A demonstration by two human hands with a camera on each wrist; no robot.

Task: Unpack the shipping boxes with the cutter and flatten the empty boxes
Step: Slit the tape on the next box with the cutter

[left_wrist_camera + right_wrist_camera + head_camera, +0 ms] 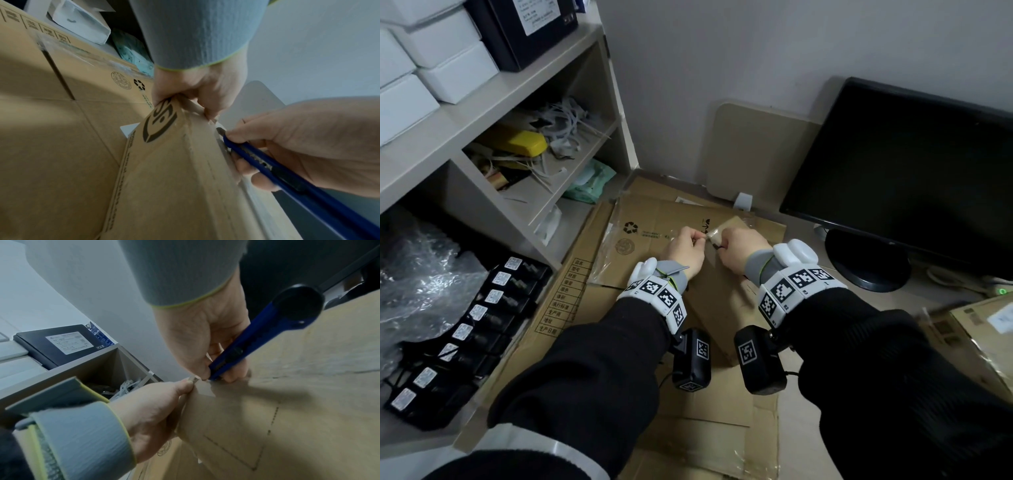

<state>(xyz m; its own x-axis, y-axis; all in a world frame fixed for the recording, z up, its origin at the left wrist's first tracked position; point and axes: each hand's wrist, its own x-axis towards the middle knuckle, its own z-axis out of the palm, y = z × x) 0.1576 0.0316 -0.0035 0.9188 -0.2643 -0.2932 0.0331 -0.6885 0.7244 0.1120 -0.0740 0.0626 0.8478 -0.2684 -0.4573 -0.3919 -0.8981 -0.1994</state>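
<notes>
Several flattened cardboard sheets [571,308] cover the desk in front of us, beside a black monitor [893,164] on the right and a shelf unit [493,113] on the left. On top of them lies the shipping box [709,291] we are working on, its far corner lifted between our hands. Our left hand [683,251] pinches that corner. Our right hand [739,250] grips the blue cutter [246,344], its tip at the box edge just beside the left fingertips [188,384].
</notes>
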